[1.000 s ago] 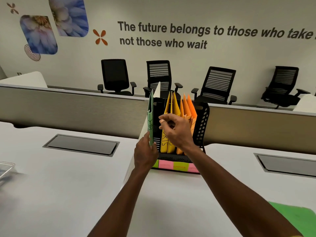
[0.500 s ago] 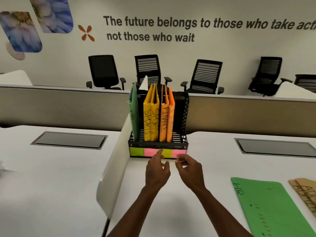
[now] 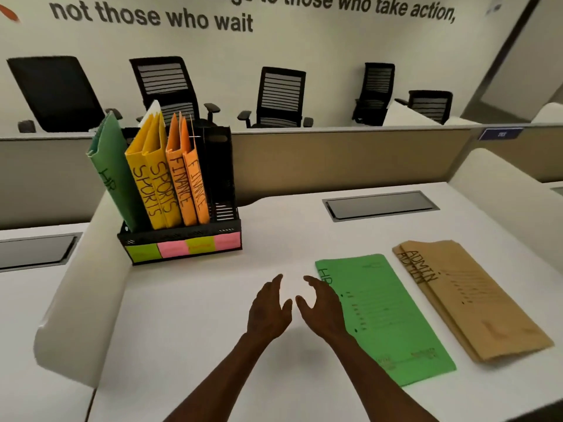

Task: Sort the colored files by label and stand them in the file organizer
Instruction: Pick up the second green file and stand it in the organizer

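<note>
Nearest: left hand (image 3: 268,312) and right hand (image 3: 323,309), both empty with fingers spread, side by side above the white desk (image 3: 213,330). Just right of the right hand, flat green HR file (image 3: 387,318); beyond it, two brown ADMIN files (image 3: 469,296), overlapping. Farther left, black file organizer (image 3: 182,239) with green, yellow and orange files upright.

Both hands withdrawn from file organizer (image 3: 182,239); left hand (image 3: 269,312), right hand (image 3: 323,309) empty over desk.
</note>
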`<control>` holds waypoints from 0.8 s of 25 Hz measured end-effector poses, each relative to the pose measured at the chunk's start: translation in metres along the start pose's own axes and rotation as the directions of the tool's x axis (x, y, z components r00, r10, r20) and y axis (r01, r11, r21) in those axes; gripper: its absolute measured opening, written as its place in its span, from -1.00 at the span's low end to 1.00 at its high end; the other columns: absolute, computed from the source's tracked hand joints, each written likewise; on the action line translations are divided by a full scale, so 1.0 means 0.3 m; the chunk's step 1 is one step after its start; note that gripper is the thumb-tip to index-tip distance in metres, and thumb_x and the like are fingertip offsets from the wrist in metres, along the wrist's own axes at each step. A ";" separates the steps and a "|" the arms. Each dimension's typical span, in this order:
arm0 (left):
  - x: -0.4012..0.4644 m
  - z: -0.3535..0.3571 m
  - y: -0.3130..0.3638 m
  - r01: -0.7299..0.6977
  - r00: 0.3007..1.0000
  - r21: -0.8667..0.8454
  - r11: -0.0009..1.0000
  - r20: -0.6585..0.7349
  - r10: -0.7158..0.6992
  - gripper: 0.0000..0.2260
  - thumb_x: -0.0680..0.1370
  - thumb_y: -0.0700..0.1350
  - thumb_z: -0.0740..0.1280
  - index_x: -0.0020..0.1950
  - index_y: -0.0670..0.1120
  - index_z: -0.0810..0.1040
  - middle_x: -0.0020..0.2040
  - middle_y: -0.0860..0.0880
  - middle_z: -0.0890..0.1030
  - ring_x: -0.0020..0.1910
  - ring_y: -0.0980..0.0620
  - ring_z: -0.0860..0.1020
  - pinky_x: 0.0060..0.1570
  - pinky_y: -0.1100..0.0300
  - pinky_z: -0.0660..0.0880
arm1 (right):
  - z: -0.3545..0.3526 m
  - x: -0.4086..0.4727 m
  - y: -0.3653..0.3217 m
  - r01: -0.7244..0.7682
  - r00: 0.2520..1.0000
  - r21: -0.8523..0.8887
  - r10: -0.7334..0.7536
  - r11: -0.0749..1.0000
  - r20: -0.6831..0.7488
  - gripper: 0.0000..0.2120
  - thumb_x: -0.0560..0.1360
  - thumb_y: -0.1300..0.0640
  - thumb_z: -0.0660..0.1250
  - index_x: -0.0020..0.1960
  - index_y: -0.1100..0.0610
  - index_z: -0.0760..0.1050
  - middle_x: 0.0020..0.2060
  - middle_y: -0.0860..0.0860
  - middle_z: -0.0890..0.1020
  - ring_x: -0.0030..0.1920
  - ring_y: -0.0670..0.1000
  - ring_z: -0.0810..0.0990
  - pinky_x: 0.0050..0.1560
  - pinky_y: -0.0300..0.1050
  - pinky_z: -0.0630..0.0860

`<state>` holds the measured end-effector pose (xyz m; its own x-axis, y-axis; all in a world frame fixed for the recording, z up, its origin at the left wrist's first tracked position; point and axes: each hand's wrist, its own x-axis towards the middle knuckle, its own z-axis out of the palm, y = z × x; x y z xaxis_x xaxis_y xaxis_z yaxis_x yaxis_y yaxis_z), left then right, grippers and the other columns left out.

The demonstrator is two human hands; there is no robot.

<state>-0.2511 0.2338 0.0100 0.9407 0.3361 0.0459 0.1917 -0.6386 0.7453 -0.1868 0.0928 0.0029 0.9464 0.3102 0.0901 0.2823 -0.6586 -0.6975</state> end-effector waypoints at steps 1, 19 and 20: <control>-0.003 0.033 0.024 0.000 0.998 0.007 1.000 0.057 -0.001 -0.31 0.55 -0.02 0.35 0.60 -0.03 0.10 0.31 -0.07 0.48 0.28 -0.06 0.48 0.22 0.09 0.44 | -0.025 -0.006 0.046 -0.037 0.999 -0.032 0.036 0.999 -0.013 -0.46 0.46 -0.02 0.42 0.41 0.04 0.43 0.31 -0.01 0.53 0.33 0.04 0.45 0.34 -0.07 0.35; -0.030 0.327 0.183 -0.145 0.866 0.216 0.966 0.499 0.018 -0.30 0.61 0.06 0.25 0.62 -0.11 -0.03 0.41 -0.17 0.43 0.38 -0.13 0.39 0.33 0.04 0.38 | -0.435 0.010 0.541 -0.588 0.772 -0.422 0.635 0.690 -0.036 -0.02 0.35 -0.43 0.33 0.54 0.05 0.05 0.44 0.24 0.24 0.47 0.28 0.17 0.40 0.28 0.24; -0.034 0.334 0.191 -0.147 0.859 0.198 0.969 0.512 0.025 -0.30 0.61 0.05 0.25 0.62 -0.13 -0.03 0.42 -0.17 0.43 0.37 -0.14 0.39 0.32 0.05 0.37 | -0.442 0.013 0.537 -0.577 0.781 -0.433 0.623 0.693 -0.043 -0.03 0.34 -0.44 0.33 0.53 0.06 0.08 0.40 0.23 0.30 0.43 0.27 0.23 0.37 0.25 0.29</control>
<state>-0.2216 0.1246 -0.0144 0.9558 -0.0821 -0.2825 0.1032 -0.8056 0.5835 -0.1167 -0.1029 -0.0151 0.9218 -0.1978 -0.3334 -0.2823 -0.9319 -0.2276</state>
